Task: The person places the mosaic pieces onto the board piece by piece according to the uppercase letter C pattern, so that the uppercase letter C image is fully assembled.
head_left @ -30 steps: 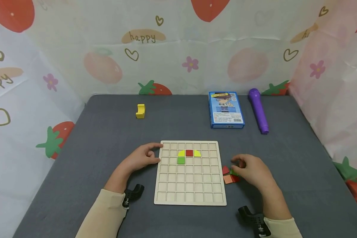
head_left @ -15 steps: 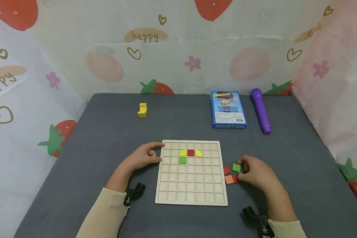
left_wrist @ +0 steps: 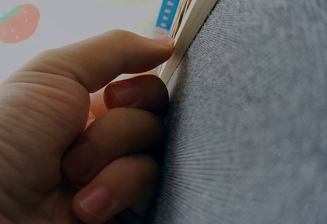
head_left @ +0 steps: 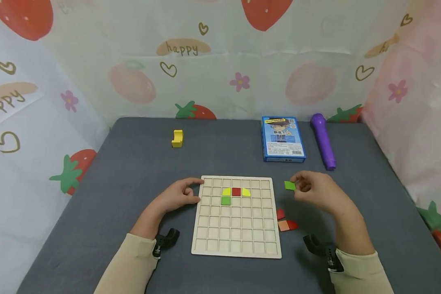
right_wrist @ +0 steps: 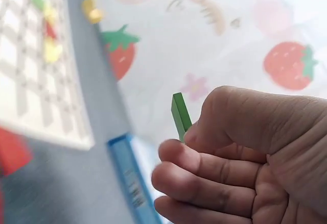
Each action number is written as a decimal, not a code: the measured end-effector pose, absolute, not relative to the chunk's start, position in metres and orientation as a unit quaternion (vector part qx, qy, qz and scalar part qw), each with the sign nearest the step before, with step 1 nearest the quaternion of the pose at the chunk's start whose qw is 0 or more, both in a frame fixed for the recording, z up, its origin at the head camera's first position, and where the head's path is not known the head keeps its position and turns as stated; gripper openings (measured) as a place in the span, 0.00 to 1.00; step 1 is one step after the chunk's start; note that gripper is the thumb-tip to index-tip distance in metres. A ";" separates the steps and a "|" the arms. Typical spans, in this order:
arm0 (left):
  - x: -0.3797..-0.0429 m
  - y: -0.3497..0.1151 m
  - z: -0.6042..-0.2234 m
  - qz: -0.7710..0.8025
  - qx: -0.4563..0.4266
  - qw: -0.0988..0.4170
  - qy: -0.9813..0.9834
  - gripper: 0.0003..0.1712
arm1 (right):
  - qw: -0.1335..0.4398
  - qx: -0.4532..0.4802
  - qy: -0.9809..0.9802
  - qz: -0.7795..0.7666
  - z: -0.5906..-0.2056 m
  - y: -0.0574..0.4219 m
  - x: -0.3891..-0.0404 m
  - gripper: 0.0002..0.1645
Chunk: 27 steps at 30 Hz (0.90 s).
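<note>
box (head_left: 283, 141) and purple rod (head_left: 323, 141) beyond green tile (head_left: 289, 185) in right hand (head_left: 316, 191)

The board (head_left: 236, 232) looks like pale, matt wood, and the green tile (right_wrist: 180, 113) has smooth faces. The grey tablecloth (left_wrist: 255, 106) is woven cloth, matt and finely ribbed up close. The box (head_left: 283, 139) looks like smooth printed card, the purple stick (head_left: 324, 143) like smooth plastic. The printed backdrop (head_left: 257, 53) is a creased sheet; the sleeves (head_left: 125, 265) are matt cloth.
</note>
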<state>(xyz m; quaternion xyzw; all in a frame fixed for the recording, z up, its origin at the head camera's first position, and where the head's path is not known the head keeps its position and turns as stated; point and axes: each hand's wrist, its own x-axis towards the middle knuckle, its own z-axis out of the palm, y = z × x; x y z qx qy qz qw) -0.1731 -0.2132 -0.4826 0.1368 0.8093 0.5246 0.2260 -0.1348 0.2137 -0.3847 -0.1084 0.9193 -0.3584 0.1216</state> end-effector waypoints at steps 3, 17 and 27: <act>-0.171 -0.213 -0.484 0.529 0.136 0.229 0.806 0.36 | 0.109 -0.129 0.915 -0.366 -0.372 0.208 -0.139 0.18; -0.167 -0.211 -0.490 0.534 0.134 0.233 0.802 0.36 | 0.080 -0.236 0.896 -0.366 -0.382 0.149 -0.134 0.14; -0.171 -0.213 -0.482 0.525 0.135 0.222 0.810 0.36 | 0.114 -0.299 0.902 -0.290 -0.409 0.095 -0.131 0.13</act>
